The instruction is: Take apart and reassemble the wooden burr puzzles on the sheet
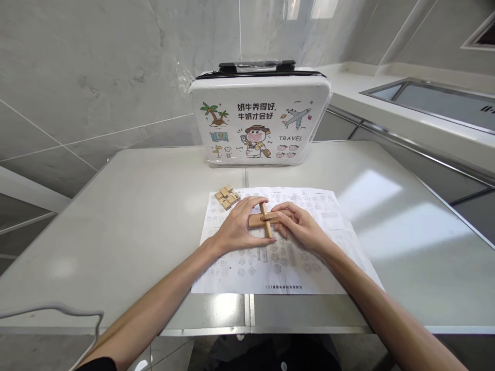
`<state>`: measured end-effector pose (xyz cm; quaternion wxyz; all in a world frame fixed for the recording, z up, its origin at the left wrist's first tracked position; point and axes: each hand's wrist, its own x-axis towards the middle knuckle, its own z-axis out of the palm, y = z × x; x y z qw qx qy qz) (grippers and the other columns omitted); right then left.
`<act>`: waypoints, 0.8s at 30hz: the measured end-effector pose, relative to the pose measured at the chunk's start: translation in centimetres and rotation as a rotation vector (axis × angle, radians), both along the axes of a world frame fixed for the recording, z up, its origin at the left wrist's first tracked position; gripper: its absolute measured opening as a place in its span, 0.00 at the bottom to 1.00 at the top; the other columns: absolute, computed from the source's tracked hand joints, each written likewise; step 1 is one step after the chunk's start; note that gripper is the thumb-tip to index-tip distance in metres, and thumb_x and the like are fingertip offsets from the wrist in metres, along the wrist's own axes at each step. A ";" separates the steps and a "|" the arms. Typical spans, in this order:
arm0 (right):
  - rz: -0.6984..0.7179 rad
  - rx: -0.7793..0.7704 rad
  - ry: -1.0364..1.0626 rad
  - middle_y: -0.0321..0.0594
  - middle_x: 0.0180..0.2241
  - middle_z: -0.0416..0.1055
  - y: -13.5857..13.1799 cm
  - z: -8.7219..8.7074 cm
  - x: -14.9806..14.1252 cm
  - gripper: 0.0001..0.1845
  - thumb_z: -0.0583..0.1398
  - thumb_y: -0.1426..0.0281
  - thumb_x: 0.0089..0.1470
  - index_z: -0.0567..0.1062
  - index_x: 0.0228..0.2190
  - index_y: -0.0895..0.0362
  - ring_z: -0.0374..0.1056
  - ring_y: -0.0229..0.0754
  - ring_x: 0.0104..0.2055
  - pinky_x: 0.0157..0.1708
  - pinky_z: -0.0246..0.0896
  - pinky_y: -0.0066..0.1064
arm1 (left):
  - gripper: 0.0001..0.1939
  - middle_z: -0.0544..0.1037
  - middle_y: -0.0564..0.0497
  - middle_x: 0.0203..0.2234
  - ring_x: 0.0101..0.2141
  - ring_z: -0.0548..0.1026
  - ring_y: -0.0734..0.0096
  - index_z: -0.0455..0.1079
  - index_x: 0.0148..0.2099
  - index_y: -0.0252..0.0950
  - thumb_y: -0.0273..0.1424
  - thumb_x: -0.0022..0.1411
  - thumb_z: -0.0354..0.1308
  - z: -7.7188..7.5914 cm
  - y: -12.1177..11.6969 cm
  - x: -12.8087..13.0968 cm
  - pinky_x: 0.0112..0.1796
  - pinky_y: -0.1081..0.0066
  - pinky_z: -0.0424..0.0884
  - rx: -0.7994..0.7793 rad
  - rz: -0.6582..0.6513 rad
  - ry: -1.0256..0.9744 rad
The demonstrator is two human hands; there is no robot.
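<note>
Over a printed paper sheet (328,203), both my hands hold a cross of wooden puzzle pieces (255,220). My left hand (236,226) grips the upright stick (268,229) of the cross, thumb at its near end and fingers at its far end. With thumb and fingers pinched, my right hand (299,224) holds the right end of the crosswise piece. Just beyond my left hand, a flat cluster of wooden blocks (227,197) lies on the sheet's far left corner.
A white cartoon-printed case (255,123) in clear plastic wrap stands at the back of the white table (127,206). A grey cable (50,306) hangs at the lower left. A tiled wall (116,62) rises behind, and a ledge (406,113) runs along the right.
</note>
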<state>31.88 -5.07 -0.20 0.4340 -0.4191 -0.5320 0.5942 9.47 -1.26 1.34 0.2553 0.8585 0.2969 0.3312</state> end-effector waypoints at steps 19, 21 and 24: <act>-0.013 0.066 0.016 0.35 0.28 0.74 0.1 0.7 1.0 0.17 0.62 0.53 0.66 0.76 0.46 0.52 0.59 0.35 0.22 0.26 0.60 0.32 | 0.45 0.74 0.39 0.60 0.59 0.73 0.48 0.61 0.69 0.40 0.43 0.54 0.76 -0.4 0.7 -0.3 0.59 0.50 0.70 0.044 0.057 -0.037; -0.042 0.032 0.084 0.35 0.29 0.74 0.3 0.7 1.2 0.17 0.63 0.53 0.66 0.76 0.47 0.52 0.58 0.35 0.21 0.24 0.58 0.31 | 0.46 0.74 0.39 0.60 0.59 0.73 0.47 0.61 0.69 0.41 0.43 0.53 0.76 -0.3 0.6 -0.3 0.60 0.50 0.70 0.027 0.074 -0.035; -0.182 0.018 0.147 0.34 0.29 0.73 0.7 0.6 1.3 0.18 0.64 0.51 0.63 0.76 0.45 0.51 0.56 0.34 0.21 0.22 0.54 0.30 | 0.48 0.74 0.40 0.60 0.59 0.74 0.46 0.61 0.69 0.41 0.44 0.51 0.78 -0.2 0.4 -0.3 0.60 0.50 0.70 -0.031 0.089 -0.043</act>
